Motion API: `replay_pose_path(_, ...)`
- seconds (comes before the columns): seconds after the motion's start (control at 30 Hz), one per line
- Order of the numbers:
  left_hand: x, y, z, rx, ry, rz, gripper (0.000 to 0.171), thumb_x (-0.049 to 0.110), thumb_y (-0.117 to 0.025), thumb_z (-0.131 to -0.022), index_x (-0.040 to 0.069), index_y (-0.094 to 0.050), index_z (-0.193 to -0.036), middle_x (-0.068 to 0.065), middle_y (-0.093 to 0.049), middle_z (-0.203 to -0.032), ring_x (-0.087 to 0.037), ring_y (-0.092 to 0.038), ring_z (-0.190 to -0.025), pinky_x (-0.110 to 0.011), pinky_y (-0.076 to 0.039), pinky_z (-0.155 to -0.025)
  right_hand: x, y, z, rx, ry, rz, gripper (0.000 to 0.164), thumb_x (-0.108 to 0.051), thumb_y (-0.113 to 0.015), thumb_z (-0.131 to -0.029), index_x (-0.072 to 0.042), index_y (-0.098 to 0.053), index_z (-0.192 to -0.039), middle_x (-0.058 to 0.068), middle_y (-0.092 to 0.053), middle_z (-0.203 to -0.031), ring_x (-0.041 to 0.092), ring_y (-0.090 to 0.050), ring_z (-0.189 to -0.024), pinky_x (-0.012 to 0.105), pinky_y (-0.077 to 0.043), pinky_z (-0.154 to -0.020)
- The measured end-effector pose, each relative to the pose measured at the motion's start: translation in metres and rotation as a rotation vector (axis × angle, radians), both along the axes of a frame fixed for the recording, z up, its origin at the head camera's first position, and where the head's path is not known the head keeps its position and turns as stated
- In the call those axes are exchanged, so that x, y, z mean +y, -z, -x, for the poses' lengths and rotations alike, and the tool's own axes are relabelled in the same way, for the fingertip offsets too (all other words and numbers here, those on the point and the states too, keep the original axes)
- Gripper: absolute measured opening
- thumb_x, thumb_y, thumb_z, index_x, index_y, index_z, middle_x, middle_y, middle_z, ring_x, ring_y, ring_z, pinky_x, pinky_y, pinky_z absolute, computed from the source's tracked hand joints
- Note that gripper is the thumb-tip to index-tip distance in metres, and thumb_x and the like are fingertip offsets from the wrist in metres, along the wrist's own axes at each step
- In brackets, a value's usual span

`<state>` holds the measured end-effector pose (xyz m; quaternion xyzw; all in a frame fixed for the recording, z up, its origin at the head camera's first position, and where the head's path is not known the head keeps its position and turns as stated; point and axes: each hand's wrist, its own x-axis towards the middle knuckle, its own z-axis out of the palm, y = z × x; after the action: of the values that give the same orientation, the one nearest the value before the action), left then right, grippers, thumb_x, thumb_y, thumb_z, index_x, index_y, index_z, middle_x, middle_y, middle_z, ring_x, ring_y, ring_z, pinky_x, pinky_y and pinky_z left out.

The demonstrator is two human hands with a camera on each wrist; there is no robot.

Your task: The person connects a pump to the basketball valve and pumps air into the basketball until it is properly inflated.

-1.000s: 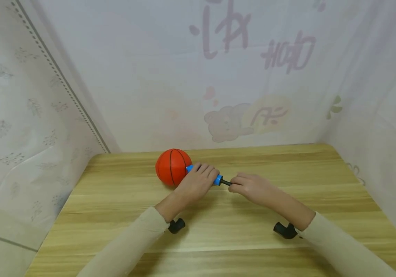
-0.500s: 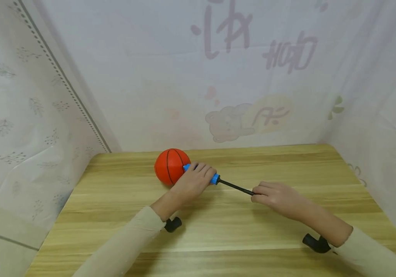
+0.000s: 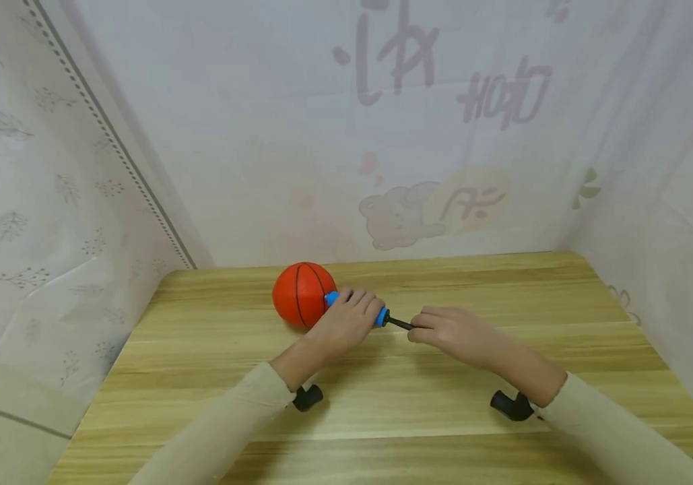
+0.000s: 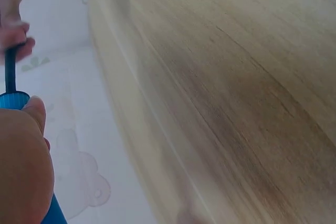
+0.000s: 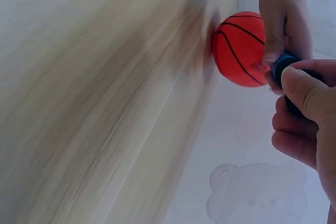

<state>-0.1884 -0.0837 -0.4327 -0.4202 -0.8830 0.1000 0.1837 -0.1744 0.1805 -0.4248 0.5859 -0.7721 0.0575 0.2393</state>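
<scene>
A red ball with black seam lines (image 3: 299,296), like a small basketball, rests toward the back of the table. A blue hand pump (image 3: 381,316) meets the ball's right side, though the join itself is hard to make out. My left hand (image 3: 349,322) grips the pump's blue barrel. From the barrel's right end a short length of black rod (image 3: 399,324) sticks out. My right hand (image 3: 452,335) holds the pump's black handle end, fingers curled round it; in the right wrist view the thumb (image 5: 302,90) lies against the dark handle.
The wooden table (image 3: 382,417) has its back edge against a printed white cloth (image 3: 261,168). Similar cloth hangs at both sides. A black wrist mount sits under the left wrist (image 3: 308,397) and another under the right wrist (image 3: 511,405).
My right hand first drew the rod far out to the right, then pushed it back left, so less rod shows. My left hand and the ball have shifted only slightly.
</scene>
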Motion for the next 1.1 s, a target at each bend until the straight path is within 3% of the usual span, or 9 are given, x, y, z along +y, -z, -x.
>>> replay_pose_path(0.1, 0.002, 0.001, -0.002, 0.004, 0.006, 0.002, 0.027, 0.033, -0.053, -0.107, 0.008, -0.051, -0.118, -0.004, -0.056, -0.113, -0.021, -0.052, -0.109, -0.037, -0.044, -0.099, -0.01, 0.0, 0.005, -0.003, 0.014, -0.01, 0.024, 0.0, -0.08, -0.083, -0.013, -0.07, -0.099, -0.003, -0.067, -0.099, 0.011, -0.059, -0.084, 0.019, -0.051, -0.07)
replay_pose_path(0.3, 0.001, 0.003, -0.003, 0.008, 0.025, -0.001, 0.026, 0.033, -0.054, -0.106, 0.01, -0.05, -0.118, -0.002, -0.056, -0.115, -0.019, -0.053, -0.109, -0.035, -0.044, -0.097, -0.021, 0.002, 0.008, -0.002, 0.007, -0.007, 0.012, -0.003, -0.074, -0.091, -0.012, -0.071, -0.097, -0.001, -0.068, -0.095, 0.01, -0.059, -0.081, 0.017, -0.05, -0.069)
replay_pose_path(0.43, -0.004, 0.002, -0.001, -0.021, 0.039, -0.022, 0.026, 0.033, -0.055, -0.105, 0.011, -0.05, -0.118, -0.002, -0.056, -0.115, -0.019, -0.053, -0.112, -0.035, -0.043, -0.102, -0.022, 0.003, 0.007, 0.012, -0.002, 0.012, 0.015, 0.0, -0.076, -0.089, -0.012, -0.07, -0.096, -0.001, -0.067, -0.093, 0.01, -0.057, -0.078, 0.017, -0.048, -0.066)
replay_pose_path(0.57, -0.007, 0.0, 0.001, -0.056, 0.037, -0.019, 0.026, 0.032, -0.055, -0.105, 0.01, -0.051, -0.118, -0.002, -0.055, -0.113, -0.019, -0.052, -0.113, -0.035, -0.042, -0.105, -0.017, 0.005, 0.004, 0.014, 0.003, 0.018, 0.024, 0.001, -0.082, -0.079, -0.012, -0.07, -0.095, -0.002, -0.066, -0.092, 0.011, -0.058, -0.078, 0.018, -0.049, -0.066)
replay_pose_path(0.77, -0.011, 0.0, 0.003, -0.053, 0.031, -0.024, 0.026, 0.028, -0.06, -0.104, 0.01, -0.051, -0.119, -0.002, -0.056, -0.116, -0.02, -0.053, -0.114, -0.037, -0.042, -0.106, 0.006, 0.007, -0.006, 0.015, 0.005, -0.001, 0.027, 0.0, -0.082, -0.077, -0.01, -0.068, -0.099, 0.0, -0.067, -0.096, 0.014, -0.06, -0.081, 0.024, -0.054, -0.071)
replay_pose_path(0.83, -0.012, 0.001, 0.003, -0.054, 0.037, -0.029, 0.026, 0.028, -0.06, -0.104, 0.01, -0.051, -0.12, -0.002, -0.056, -0.116, -0.02, -0.053, -0.113, -0.037, -0.042, -0.106, 0.013, 0.008, -0.009, 0.018, -0.007, 0.011, 0.02, -0.001, -0.077, -0.084, -0.01, -0.068, -0.1, 0.001, -0.067, -0.097, 0.015, -0.061, -0.082, 0.025, -0.054, -0.071)
replay_pose_path(0.9, -0.013, 0.001, 0.004, -0.055, 0.041, -0.03, 0.025, 0.027, -0.059, -0.104, 0.009, -0.051, -0.12, -0.002, -0.057, -0.117, -0.02, -0.053, -0.114, -0.038, -0.043, -0.105, 0.019, 0.008, -0.012, 0.027, -0.019, 0.025, 0.008, -0.003, -0.063, -0.098, -0.009, -0.068, -0.1, 0.002, -0.067, -0.097, 0.015, -0.061, -0.082, 0.025, -0.055, -0.071)
replay_pose_path(1.03, -0.015, -0.001, 0.006, -0.071, 0.034, -0.04, 0.025, 0.027, -0.059, -0.104, 0.009, -0.052, -0.12, -0.003, -0.058, -0.118, -0.021, -0.053, -0.115, -0.038, -0.043, -0.105, 0.029, 0.008, -0.016, 0.071, -0.031, 0.056, 0.044, -0.014, -0.028, -0.113, -0.009, -0.069, -0.099, 0.003, -0.067, -0.096, 0.015, -0.061, -0.081, 0.025, -0.055, -0.07)
replay_pose_path(1.1, -0.015, -0.001, 0.006, -0.071, 0.029, -0.044, 0.025, 0.028, -0.059, -0.104, 0.009, -0.052, -0.119, -0.003, -0.059, -0.117, -0.021, -0.054, -0.114, -0.038, -0.043, -0.105, 0.032, 0.008, -0.018, 0.089, -0.033, 0.064, 0.048, -0.014, -0.025, -0.113, -0.009, -0.07, -0.099, 0.003, -0.068, -0.096, 0.015, -0.062, -0.081, 0.025, -0.055, -0.07)
